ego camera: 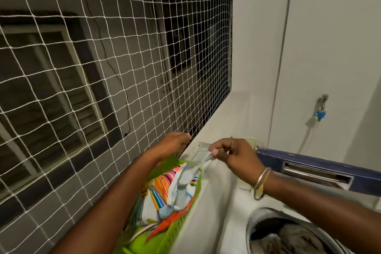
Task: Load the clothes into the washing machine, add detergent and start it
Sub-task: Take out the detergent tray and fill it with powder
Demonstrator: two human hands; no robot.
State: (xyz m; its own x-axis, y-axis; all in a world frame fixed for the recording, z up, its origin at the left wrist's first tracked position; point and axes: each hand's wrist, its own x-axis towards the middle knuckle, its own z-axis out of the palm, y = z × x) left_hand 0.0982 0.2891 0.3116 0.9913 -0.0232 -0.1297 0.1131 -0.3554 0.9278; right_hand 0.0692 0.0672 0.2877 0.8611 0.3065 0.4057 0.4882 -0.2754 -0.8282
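Lower centre: right hand (233, 155) pinches grey garment (185, 177) from green basket (175, 231); left hand (175, 143), grip unclear. Risk: snagged cloth could tip basket.

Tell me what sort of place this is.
Probably a home laundry balcony: a top-loading washing machine holding clothes, a wall tap behind it, and netting across the open side.

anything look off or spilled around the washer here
Nothing is spilled or broken. The one thing that stands out is the green laundry basket. It seems perched at the white ledge's edge against the net, with clothes heaped above its rim. The right hand pinches a pale cloth from it.
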